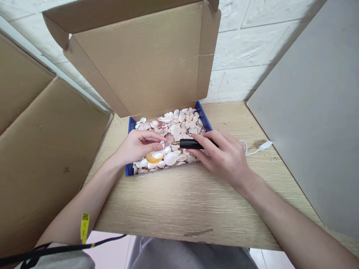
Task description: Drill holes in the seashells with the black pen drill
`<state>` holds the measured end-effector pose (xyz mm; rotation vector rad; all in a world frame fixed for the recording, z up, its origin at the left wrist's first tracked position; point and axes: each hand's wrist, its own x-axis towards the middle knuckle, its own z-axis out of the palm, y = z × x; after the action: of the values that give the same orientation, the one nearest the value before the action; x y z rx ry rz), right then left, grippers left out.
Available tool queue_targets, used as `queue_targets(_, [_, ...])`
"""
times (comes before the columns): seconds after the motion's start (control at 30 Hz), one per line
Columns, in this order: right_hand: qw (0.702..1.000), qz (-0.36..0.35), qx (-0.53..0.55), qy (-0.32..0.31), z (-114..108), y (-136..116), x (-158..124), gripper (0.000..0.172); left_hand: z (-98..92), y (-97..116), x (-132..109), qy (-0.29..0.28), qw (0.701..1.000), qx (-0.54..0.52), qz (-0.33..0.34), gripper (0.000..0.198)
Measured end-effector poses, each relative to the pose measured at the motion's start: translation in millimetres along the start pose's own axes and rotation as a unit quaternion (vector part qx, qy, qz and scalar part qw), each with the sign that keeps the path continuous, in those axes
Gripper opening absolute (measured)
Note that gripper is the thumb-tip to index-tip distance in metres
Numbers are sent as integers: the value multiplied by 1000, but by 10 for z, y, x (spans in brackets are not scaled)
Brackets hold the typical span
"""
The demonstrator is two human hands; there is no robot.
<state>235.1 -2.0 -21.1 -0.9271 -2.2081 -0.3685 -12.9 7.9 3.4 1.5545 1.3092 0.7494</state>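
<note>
My right hand (224,153) is closed around a slim black mini electric drill (188,144) with a brass-coloured tip, which points left. My left hand (142,147) pinches a small white seashell (162,144) between thumb and fingers. The drill's tip is close to this shell; whether they touch I cannot tell. Both hands are over a shallow blue-sided cardboard box (206,117) filled with seashells (171,158), mostly white and cream. An orange-yellow shell (153,158) lies just under my left hand.
The box's brown lid (140,59) stands raised against a white brick wall (249,41). A white cable (259,148) lies right of my right hand on the wooden table (179,201). A cardboard panel (50,142) borders the left, a grey panel (311,112) the right. A black cord (106,241) crosses the lower left.
</note>
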Motion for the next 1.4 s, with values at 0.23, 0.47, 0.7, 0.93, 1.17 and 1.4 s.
queue_targets(0.23, [997,-41,6,71,-22,-4,-4,32,-12,-28,9,-36,999,29,-9,16])
queue_targets(0.47, [997,-26,-5,78,-16,-11,6,32,-14,-16,7,-40,999,2,-25,17])
queue_targets(0.7, [998,52,-39,-17,11,-66,15,33,-30,-19,-6,5,1000,3,-1,18])
queue_targets(0.93, [997,54,-24,-40,25,-109,19,37,-32,5,-17,24,999,22,6,18])
queue_targets(1.17, [999,40,-7,-30,25,-120,-17,31,-32,0,-5,40,999,-7,4,16])
queue_targets(1.4, [999,23,-16,-33,13,-181,-34,23,-56,-34,-9,15,999,-45,-7,15])
